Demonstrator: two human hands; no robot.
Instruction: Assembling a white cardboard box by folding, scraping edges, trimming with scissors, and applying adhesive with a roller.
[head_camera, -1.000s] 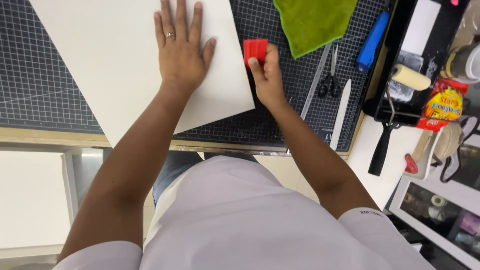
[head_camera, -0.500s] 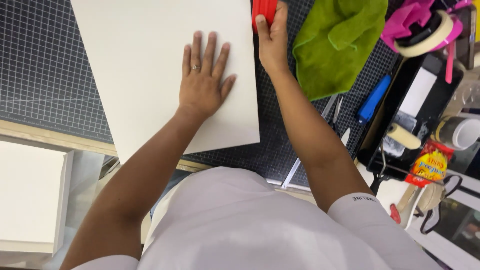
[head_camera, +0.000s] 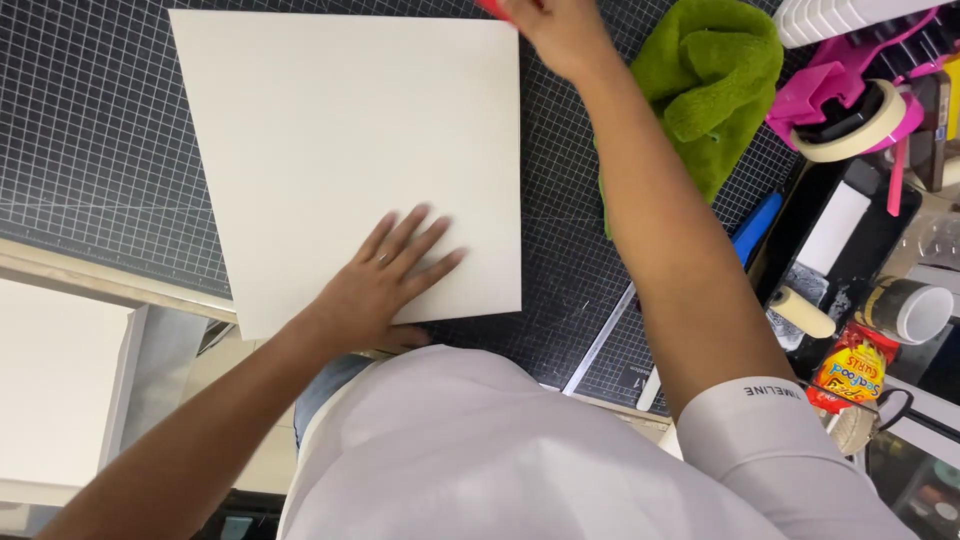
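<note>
Head view is showing a large off-white square board (head_camera: 350, 150) lying flat on a dark gridded cutting mat (head_camera: 90, 150) that is covering the counter. The left hand (head_camera: 385, 285) is resting palm-down on the board's near right corner, its fingers (head_camera: 420, 235) spread open and flat, gripping nothing and pointing away toward the far right. The right hand (head_camera: 560, 30) is reaching along the board's right edge up to its far right corner, where it is closing around a small red tool (head_camera: 492, 8); only a sliver of red is showing at the frame's top, so the exact grip is hard to tell. That right edge is running straight away from the person, and the red tool is sitting at its far end, well apart from the left hand at the near end. A crumpled green cloth (head_camera: 715, 90) is lying just right of the right forearm, with a blue-handled tool (head_camera: 752, 228), a foam roller (head_camera: 800, 312) and a roll of masking tape (head_camera: 850, 125) further right.
</note>
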